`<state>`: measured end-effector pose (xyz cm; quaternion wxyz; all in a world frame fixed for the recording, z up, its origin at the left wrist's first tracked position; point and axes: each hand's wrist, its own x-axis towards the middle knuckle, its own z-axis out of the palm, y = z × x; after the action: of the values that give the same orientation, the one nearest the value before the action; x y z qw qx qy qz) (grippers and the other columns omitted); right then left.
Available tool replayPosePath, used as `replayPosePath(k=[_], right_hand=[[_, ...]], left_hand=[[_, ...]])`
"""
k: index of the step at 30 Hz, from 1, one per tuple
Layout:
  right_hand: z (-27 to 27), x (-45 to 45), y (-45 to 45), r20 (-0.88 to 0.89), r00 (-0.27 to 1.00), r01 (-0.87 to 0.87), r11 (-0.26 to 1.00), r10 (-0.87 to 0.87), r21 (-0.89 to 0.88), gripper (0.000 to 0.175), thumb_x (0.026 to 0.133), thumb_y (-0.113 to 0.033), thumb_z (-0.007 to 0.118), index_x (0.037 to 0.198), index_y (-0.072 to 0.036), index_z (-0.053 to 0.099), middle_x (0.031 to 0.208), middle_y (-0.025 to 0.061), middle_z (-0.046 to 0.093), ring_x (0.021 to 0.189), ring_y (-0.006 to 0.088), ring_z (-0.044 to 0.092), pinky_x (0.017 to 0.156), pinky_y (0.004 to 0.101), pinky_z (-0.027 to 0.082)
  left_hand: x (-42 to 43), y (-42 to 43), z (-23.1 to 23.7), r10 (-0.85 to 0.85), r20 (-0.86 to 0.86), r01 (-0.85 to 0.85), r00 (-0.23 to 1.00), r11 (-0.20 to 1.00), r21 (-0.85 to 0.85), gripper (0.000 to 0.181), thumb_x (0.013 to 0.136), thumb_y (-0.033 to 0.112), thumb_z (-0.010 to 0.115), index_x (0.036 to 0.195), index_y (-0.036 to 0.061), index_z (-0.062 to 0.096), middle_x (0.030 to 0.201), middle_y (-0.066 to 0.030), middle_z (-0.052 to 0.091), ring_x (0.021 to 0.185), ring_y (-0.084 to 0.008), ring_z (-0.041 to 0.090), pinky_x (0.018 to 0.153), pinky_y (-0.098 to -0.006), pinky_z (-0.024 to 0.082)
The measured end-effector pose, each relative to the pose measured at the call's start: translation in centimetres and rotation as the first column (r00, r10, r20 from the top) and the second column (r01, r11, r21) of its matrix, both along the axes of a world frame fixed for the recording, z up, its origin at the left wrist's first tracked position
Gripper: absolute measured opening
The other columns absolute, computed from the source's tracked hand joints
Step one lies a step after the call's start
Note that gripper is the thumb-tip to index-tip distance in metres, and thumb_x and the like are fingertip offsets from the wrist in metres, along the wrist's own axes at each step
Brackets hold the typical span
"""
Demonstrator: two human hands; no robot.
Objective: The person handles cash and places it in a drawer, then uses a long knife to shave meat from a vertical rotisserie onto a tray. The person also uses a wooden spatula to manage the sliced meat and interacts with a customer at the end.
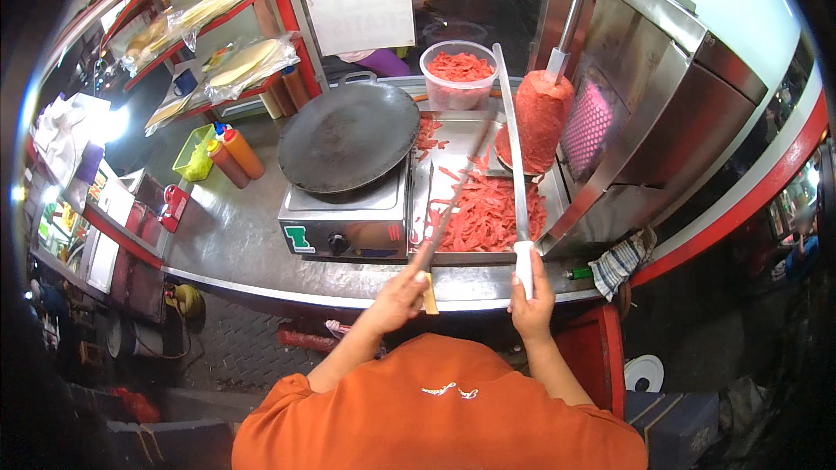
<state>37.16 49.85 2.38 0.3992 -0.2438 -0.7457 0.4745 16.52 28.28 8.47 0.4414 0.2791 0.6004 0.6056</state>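
My right hand point(532, 303) grips the white handle of a long straight-bladed knife point(514, 150), its blade pointing up and away from me. In my left hand point(398, 297) is a thin, dark rod-like tool point(460, 186), blurred, with a yellowish handle; it may be a sharpening steel or a second blade. Both tools extend over a metal tray point(421, 235) that holds a heap of shaved reddish meat point(490, 215). Beyond the knife stands a vertical spit of red meat point(539, 124). A clear plastic tub point(460, 91) behind the tray holds more shaved meat.
A round dark griddle point(349, 137) sits on a stove point(346, 222) left of the tray. Sauce bottles point(241, 153) and a green basket point(196, 156) stand farther left, below shelves of flatbreads point(245, 62). A glowing pink burner point(588, 121) faces the spit. A striped cloth point(620, 264) hangs at right.
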Motion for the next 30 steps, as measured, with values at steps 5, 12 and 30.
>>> replayPosePath(k=[5, 12, 30], right_hand=[[1.4, 1.5, 0.2, 0.043, 0.999, -0.002, 0.996, -0.002, 0.085, 0.060, 0.099, 0.001, 0.063, 0.157, 0.004, 0.053, 0.141, 0.0266, 0.069, 0.127, 0.0351, 0.070, 0.108, 0.0419, 0.053], [3.4, -3.0, 4.3, -0.047, 0.996, 0.089, 0.941, -0.078, 0.326, 0.055, 0.099, 0.003, 0.065, 0.154, 0.002, 0.057, 0.123, 0.0239, 0.074, 0.107, 0.0345, 0.074, 0.095, 0.0409, 0.057], [-0.6, -0.2, 3.6, -0.036, 0.995, 0.099, 0.947, -0.092, 0.307, 0.057, 0.103, 0.003, 0.061, 0.160, 0.003, 0.051, 0.118, 0.0196, 0.069, 0.086, 0.0249, 0.066, 0.077, 0.0373, 0.055]], left_hand=[[2.1, -0.1, 0.9, -0.103, -0.063, 0.100, 0.993, 0.994, -0.040, 0.063, 0.120, 0.029, 0.044, 0.177, 0.0227, 0.019, 0.078, 0.0012, 0.046, 0.055, -0.0086, 0.045, 0.053, -0.0262, 0.042], [1.6, -0.6, 0.4, -0.050, -0.035, 0.050, 0.998, 0.999, -0.011, 0.063, 0.119, 0.027, 0.044, 0.177, 0.0223, 0.019, 0.083, 0.0011, 0.046, 0.054, -0.0080, 0.043, 0.051, -0.0249, 0.040], [3.6, 2.1, -0.3, -0.085, -0.117, 0.074, 0.989, 0.992, -0.100, 0.067, 0.119, 0.026, 0.048, 0.177, 0.0217, 0.015, 0.069, 0.0005, 0.048, 0.052, -0.0103, 0.050, 0.052, -0.0294, 0.048]])
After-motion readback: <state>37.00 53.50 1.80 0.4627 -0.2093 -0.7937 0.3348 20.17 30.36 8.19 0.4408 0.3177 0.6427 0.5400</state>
